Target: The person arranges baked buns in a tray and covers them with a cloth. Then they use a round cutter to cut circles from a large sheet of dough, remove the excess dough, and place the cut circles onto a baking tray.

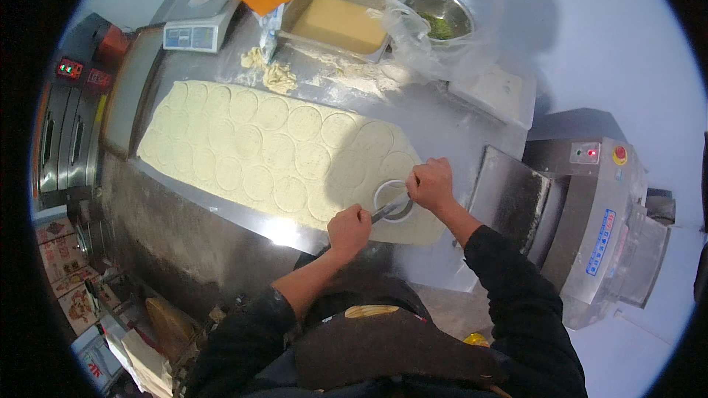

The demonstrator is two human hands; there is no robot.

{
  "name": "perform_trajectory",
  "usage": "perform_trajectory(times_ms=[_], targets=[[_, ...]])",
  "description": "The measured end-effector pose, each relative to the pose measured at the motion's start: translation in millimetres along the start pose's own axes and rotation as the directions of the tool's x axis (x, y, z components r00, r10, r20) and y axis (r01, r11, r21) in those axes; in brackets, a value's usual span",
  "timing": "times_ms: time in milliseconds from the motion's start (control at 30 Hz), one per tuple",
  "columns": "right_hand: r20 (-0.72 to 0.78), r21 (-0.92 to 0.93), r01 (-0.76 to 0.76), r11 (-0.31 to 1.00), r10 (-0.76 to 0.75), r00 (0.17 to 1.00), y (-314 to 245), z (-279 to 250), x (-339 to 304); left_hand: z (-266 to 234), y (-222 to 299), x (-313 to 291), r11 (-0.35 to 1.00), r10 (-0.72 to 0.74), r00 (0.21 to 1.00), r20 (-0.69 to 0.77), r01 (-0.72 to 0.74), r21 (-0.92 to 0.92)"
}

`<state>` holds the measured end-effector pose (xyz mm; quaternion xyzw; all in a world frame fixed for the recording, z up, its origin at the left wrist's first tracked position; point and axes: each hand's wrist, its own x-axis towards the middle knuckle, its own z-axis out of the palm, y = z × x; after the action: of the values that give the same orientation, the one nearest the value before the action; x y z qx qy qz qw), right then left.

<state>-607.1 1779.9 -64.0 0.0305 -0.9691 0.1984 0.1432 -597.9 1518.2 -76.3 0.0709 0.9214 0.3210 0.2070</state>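
Here, both hands (349, 230) (430, 183) clenched on bar (384, 211), apparently across ring cutter (377, 194), dough sheet (221, 133) beneath, blue lettered label (601, 242) on machine (579, 214)

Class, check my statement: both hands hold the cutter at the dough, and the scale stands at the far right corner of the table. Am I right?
Not quite. The head view shows the scale at the far left corner of the table. The left hand and right hand do hold the cutter at the dough.

A dark shadow (520, 11) falls across the pale blue wall (597, 51) behind the steel counter (442, 121)! Metal cabinet (68, 140) at left, bulky machine (590, 228) at right, and light (286, 233) glares off the counter's near edge.
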Motion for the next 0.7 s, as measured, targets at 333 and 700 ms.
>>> perform_trajectory(times_ms=[333, 700], targets=[[0.037, -0.038, -0.048, 0.998, 0.049, 0.998, -30, 39, 5, -19, -31, 2, 0.995, -0.088, 0.996, -0.007, 0.088, 0.051], [0.062, -0.033, -0.072, 0.997, 0.074, 0.995, -36, 39, 14, -27, -33, 15, 0.989, -0.146, 0.988, 0.056, 0.145, 0.024]])
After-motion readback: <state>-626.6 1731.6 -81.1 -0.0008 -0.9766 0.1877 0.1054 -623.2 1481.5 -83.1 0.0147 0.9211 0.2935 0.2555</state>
